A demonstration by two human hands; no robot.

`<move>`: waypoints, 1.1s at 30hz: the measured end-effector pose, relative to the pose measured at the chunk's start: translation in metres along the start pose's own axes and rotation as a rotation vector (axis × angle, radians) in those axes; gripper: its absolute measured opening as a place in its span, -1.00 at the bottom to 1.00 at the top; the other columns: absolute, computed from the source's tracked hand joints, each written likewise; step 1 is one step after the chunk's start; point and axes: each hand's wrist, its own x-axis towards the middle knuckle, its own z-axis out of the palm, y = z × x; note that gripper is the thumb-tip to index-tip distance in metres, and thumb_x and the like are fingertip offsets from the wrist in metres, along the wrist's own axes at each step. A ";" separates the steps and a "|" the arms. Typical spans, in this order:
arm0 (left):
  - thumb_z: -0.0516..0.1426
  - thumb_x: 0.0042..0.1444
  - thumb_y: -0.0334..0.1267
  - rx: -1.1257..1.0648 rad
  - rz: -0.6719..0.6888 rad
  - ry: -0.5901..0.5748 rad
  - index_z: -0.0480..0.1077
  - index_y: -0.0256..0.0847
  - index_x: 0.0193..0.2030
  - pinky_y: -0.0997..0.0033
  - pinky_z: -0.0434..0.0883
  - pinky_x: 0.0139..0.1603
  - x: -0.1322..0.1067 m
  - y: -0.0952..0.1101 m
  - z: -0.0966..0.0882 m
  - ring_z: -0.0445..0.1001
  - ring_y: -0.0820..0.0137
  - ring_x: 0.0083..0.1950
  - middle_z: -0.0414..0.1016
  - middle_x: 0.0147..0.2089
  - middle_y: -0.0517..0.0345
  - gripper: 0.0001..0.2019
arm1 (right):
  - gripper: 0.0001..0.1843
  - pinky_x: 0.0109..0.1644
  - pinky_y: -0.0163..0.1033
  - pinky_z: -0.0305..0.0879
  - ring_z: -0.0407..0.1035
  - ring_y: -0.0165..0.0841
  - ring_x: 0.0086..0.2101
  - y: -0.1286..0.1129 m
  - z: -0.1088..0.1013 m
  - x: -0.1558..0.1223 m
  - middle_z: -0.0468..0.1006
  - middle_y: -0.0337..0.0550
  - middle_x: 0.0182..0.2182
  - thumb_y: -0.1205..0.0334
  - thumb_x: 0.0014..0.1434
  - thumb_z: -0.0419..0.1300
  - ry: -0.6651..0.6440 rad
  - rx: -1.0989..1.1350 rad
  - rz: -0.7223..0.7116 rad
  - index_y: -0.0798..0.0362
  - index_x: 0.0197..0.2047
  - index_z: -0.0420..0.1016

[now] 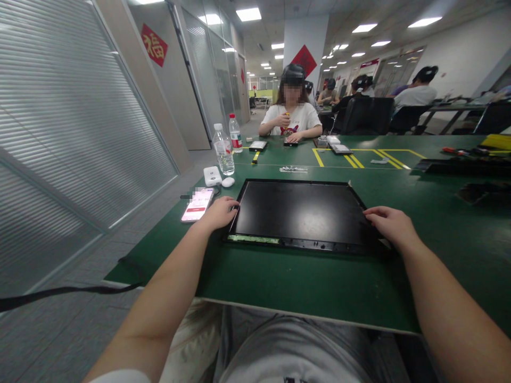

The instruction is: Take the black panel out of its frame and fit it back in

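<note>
A black flat display panel (299, 210) in a thin dark frame lies face up on the green table before me. Along its near edge runs a narrow strip, with a green circuit board (254, 239) showing on the left part. My left hand (221, 211) has its fingers curled over the panel's left edge. At the right edge, my right hand (389, 223) grips the frame with thumb and fingers together. The undersides of both grips are hidden.
Left of the panel are a lit phone (198, 204), a white device (212, 176), a round white case (228, 182) and two water bottles (223, 150). Across the green table (303, 287), a person (291, 117) holds a yellow-handled tool. Black parts (459, 166) lie at right.
</note>
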 end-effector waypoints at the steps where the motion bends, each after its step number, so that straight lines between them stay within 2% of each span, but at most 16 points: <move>1: 0.12 0.37 -0.20 0.003 0.002 -0.008 0.73 -0.19 0.27 -0.04 0.47 0.57 0.000 0.001 0.000 0.62 -0.07 0.42 0.67 0.37 -0.16 -0.54 | -0.79 -0.05 -0.02 0.53 0.60 -0.12 -0.29 0.000 0.000 0.000 0.73 -0.10 -0.37 0.07 0.03 0.35 -0.004 -0.004 0.005 -0.11 -0.28 0.79; 8: 0.11 0.31 -0.30 -0.006 0.015 -0.012 0.70 -0.19 0.31 -0.03 0.46 0.58 0.003 0.006 0.008 0.62 -0.04 0.43 0.69 0.36 -0.16 -0.49 | -0.83 -0.11 -0.04 0.54 0.60 -0.12 -0.30 0.005 0.003 0.001 0.74 -0.09 -0.36 0.09 0.01 0.36 0.027 0.011 -0.040 -0.13 -0.32 0.76; 14: 0.09 0.28 -0.38 -0.010 -0.017 -0.012 0.71 -0.22 0.30 0.03 0.44 0.59 0.004 0.010 0.010 0.60 -0.01 0.45 0.68 0.38 -0.16 -0.46 | -0.82 -0.08 -0.02 0.55 0.60 -0.11 -0.29 0.000 0.002 -0.002 0.72 -0.11 -0.37 0.09 0.03 0.35 0.009 0.015 -0.020 -0.12 -0.30 0.76; 18: 0.09 0.27 -0.38 -0.013 0.001 -0.011 0.71 -0.24 0.30 0.09 0.44 0.60 0.005 0.008 0.012 0.60 0.02 0.45 0.68 0.37 -0.16 -0.45 | -0.80 -0.05 -0.02 0.55 0.60 -0.12 -0.27 -0.002 0.000 -0.002 0.72 -0.10 -0.35 0.10 0.05 0.35 -0.021 0.011 0.018 -0.10 -0.27 0.78; 26: 0.09 0.27 -0.34 -0.015 0.012 -0.017 0.71 -0.27 0.32 0.02 0.46 0.58 0.008 0.004 0.016 0.60 -0.05 0.46 0.64 0.40 -0.24 -0.44 | -0.80 -0.07 -0.01 0.54 0.60 -0.11 -0.28 0.001 0.001 -0.001 0.72 -0.11 -0.37 0.08 0.02 0.34 0.000 0.014 -0.006 -0.13 -0.30 0.77; 33: 0.09 0.27 -0.35 -0.046 0.003 0.015 0.70 -0.17 0.34 0.05 0.46 0.59 0.002 0.010 0.011 0.63 0.00 0.42 0.70 0.36 -0.11 -0.43 | -0.76 -0.10 0.00 0.54 0.63 -0.10 -0.28 0.008 0.006 0.003 0.73 -0.14 -0.39 0.08 -0.02 0.33 0.021 0.073 -0.012 -0.12 -0.28 0.78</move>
